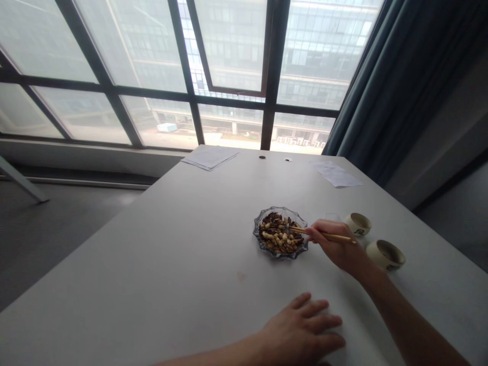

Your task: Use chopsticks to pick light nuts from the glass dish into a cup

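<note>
Far beyond your left fingertips, at the back edge of the white table (pixel 160 254), lies a small stack of paper (pixel 210 157), and behind it a tall gridded window (pixel 152 76) looks out on a pale office block. Your left hand (pixel 295 330) rests palm down near the table's front edge, its fingers open and spread, holding nothing and touching only the tabletop.

Ahead of those fingertips, well apart from them, sits a scalloped glass dish (pixel 266 239) heaped with striped sunflower seeds and peanuts (pixel 277 234). Your right hand (pixel 335 248) is just to the dish's right, its fingers (pixel 315 233) closed around a pair of wooden chopsticks (pixel 335 236). The chopstick tips reach over the rim and into the pile. From this view, you can't quite tell whether they are pinching anything.

Just past your right fingers stand a cream ceramic cup (pixel 357 224) and a second cream cup (pixel 386 255) (the first has a dark mark on its side). Farther out from your fingers, toward the back of the table, lies a loose sheet of paper (pixel 335 174). A dark blue-grey curtain (pixel 354 101) hangs at the far right of the window.
</note>
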Tool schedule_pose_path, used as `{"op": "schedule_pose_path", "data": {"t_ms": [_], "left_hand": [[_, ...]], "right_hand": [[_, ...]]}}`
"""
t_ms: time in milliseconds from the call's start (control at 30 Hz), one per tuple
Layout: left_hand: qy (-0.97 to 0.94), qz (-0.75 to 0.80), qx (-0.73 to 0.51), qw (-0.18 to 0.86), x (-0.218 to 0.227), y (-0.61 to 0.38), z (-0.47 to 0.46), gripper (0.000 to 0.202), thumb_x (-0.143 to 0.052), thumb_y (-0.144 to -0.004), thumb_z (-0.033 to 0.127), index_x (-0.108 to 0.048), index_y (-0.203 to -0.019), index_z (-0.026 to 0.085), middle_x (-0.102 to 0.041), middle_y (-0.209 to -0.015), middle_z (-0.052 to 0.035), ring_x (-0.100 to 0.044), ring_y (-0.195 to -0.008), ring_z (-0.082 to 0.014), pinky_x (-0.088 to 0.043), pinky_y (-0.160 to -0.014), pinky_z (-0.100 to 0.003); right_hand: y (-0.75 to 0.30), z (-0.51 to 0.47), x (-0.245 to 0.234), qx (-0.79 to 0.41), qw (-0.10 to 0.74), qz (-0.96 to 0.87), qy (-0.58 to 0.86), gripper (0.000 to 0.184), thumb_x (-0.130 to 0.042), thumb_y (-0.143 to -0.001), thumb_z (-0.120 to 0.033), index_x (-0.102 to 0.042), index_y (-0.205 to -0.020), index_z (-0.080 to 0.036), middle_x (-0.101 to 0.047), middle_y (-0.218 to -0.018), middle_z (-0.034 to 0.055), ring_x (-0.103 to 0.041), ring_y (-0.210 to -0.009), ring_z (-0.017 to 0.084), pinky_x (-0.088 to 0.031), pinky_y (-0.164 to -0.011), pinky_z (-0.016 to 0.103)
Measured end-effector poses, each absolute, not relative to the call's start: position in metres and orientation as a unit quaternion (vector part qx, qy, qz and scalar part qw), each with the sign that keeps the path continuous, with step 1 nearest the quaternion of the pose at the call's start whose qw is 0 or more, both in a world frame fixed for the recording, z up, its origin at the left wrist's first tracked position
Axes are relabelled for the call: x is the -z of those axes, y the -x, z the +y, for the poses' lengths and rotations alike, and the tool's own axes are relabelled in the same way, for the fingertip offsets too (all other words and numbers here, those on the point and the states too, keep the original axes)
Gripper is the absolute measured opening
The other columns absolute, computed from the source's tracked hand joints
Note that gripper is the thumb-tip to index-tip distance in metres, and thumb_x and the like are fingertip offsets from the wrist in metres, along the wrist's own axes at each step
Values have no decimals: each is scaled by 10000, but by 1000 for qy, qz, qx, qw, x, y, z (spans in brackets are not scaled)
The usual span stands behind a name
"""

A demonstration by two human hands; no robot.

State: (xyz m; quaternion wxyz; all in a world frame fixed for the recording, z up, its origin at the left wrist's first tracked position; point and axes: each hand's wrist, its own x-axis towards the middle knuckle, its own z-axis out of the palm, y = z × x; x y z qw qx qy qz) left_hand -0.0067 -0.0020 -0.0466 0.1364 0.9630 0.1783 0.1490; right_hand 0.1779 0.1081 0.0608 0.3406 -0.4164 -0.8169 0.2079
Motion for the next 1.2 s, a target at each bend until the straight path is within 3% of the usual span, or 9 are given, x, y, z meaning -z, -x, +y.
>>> {"op": "schedule_pose_path", "data": {"t_ms": [233,533,767,1000,1100,1200], "left_hand": [[-961,180,-145,149,44,7,-3,441,-426,-1087,492,-545,-1430,243,-475,-1585,-33,-347,-1518,-262,-246,-1270,-479],[-956,178,-149,177,43,8,-2,430,-452,-1076,469,-532,-1429,237,-442,-1607,-24,-338,-1519,-275,-235,-1268,-512],[-953,193,-144,183,31,8,-6,419,-498,-1045,423,-536,-1423,246,-504,-1559,-33,-374,-1497,-278,-233,-1260,-493],[-941,212,-148,217,19,11,-11,418,-529,-1028,389,-524,-1430,277,-499,-1564,-27,-408,-1482,-266,-210,-1271,-490],[-936,217,-155,232,18,11,-11,422,-546,-1014,377,-532,-1425,284,-495,-1568,-20,-388,-1496,-278,-208,-1272,-503],[-936,213,-151,235,19,9,-10,420,-542,-1012,372,-531,-1424,290,-495,-1569,-7,-376,-1503,-274,-205,-1275,-509]], "right_hand": [[-178,108,-61,-175,372,-803,431,369,-587,-1007,-460,-713,-765,-212,-725,-732,36,-653,-659,189,-481,-638,312],[-184,81,-94,-120,418,-799,415,285,-609,-1004,-364,-726,-776,-238,-743,-784,47,-686,-710,203,-517,-661,322],[-196,65,-103,-105,458,-759,450,272,-644,-977,-417,-759,-797,-248,-758,-790,50,-714,-705,218,-556,-646,322],[-244,27,-133,16,464,-725,509,261,-656,-961,-447,-769,-811,-266,-773,-804,46,-744,-727,239,-590,-674,348],[-281,5,-127,58,476,-658,580,270,-661,-945,-488,-775,-834,-270,-776,-792,42,-763,-750,267,-621,-704,385],[-320,-8,-97,10,536,-540,649,267,-715,-902,-501,-771,-860,-244,-774,-748,51,-770,-675,281,-654,-666,394]]}}
